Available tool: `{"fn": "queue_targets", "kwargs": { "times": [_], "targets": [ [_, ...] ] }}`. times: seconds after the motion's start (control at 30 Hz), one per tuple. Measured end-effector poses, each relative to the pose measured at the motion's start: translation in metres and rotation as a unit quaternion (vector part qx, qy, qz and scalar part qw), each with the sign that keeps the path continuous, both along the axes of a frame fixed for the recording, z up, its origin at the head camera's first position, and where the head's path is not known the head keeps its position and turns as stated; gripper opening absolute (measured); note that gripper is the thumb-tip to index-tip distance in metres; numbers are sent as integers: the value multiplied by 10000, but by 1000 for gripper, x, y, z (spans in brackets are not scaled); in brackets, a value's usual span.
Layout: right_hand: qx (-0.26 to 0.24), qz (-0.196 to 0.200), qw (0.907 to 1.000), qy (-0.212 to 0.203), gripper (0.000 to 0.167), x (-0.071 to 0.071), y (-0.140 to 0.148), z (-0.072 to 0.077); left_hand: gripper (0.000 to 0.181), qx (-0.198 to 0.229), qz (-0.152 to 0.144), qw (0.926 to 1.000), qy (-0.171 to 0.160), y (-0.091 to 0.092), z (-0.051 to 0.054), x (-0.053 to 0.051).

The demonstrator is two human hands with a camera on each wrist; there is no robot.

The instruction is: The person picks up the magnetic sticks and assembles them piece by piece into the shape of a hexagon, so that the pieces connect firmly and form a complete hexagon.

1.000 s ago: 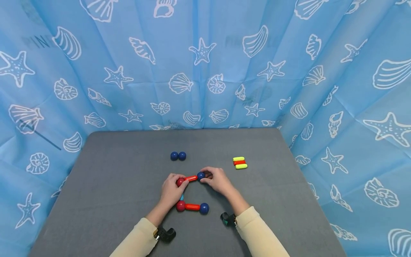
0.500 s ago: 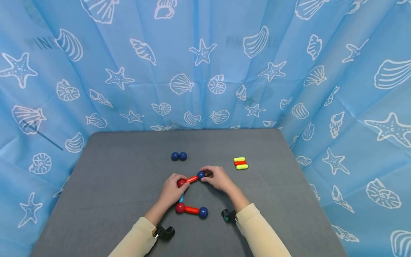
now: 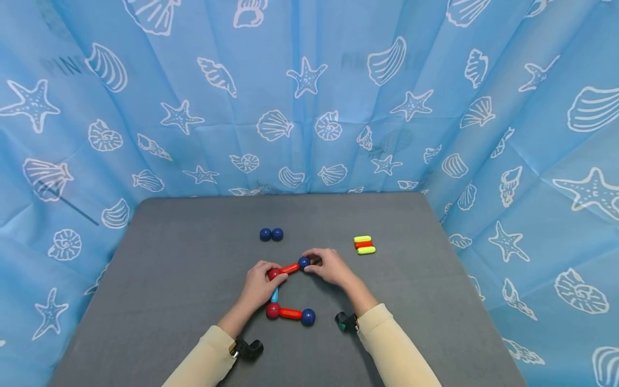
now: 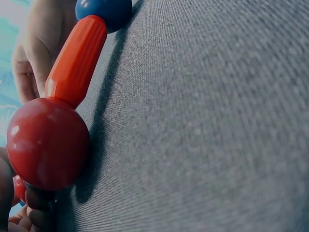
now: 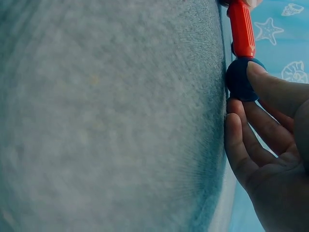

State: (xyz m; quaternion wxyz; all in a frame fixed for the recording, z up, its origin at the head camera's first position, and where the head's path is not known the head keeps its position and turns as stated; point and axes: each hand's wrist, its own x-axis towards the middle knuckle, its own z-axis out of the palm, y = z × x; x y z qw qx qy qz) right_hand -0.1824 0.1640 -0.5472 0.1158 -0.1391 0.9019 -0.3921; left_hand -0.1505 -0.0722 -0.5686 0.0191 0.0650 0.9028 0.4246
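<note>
The left hand (image 3: 258,285) grips the upper red ball (image 3: 274,274) between thumb and fingers. From that ball a red rod (image 3: 290,269) runs right to a blue ball (image 3: 303,263), which the right hand (image 3: 332,267) pinches; in the right wrist view the thumb lies on the blue ball (image 5: 240,79). A light-blue rod (image 3: 274,295) links the upper red ball down to a lower red ball (image 3: 273,310). Joined to this one are another red rod (image 3: 290,313) and a blue ball (image 3: 308,317), lying nearer the body.
Two loose blue balls (image 3: 265,234) sit side by side farther back on the grey table (image 3: 193,231). At the back right lie two yellow rods (image 3: 366,250) with a red rod (image 3: 364,244) between them. A blue shell-patterned curtain (image 3: 300,145) hangs behind.
Both hands keep their hold on the same balls. The lower red rod and its blue ball tilted slightly toward the body, then swung back a little. More of the light-blue rod shows.
</note>
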Motion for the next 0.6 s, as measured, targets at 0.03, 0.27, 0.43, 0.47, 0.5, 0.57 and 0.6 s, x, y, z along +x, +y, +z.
{"fn": "queue_targets", "kwargs": {
  "times": [0.03, 0.27, 0.43, 0.47, 0.5, 0.57, 0.6],
  "targets": [
    [28, 16, 10000, 7, 33, 0, 0, 0, 28, 10, -5, 10000, 8, 0, 0, 0],
    [-26, 103, 9999, -50, 35, 2, 2, 0, 24, -433, -213, 9988, 51, 3, 1, 0],
    [-140, 309, 9992, -202, 36, 0, 2, 0, 31, -1134, -486, 9923, -99, 4, 7, -3],
    [-155, 341, 9990, -246, 37, 0, 2, 0, 32, -1186, -528, 9915, -107, 4, 8, -4],
    [-174, 397, 9987, -253, 37, 0, 2, 0, 33, -1192, -578, 9911, -109, 5, 8, -4],
    [-213, 468, 9983, -288, 38, -1, 3, 0, 33, -1156, -655, 9911, -91, 6, 8, -5],
    [-251, 490, 9981, -283, 39, -2, 4, -1, 32, -1103, -669, 9916, -85, 6, 8, -6]
  ]
}}
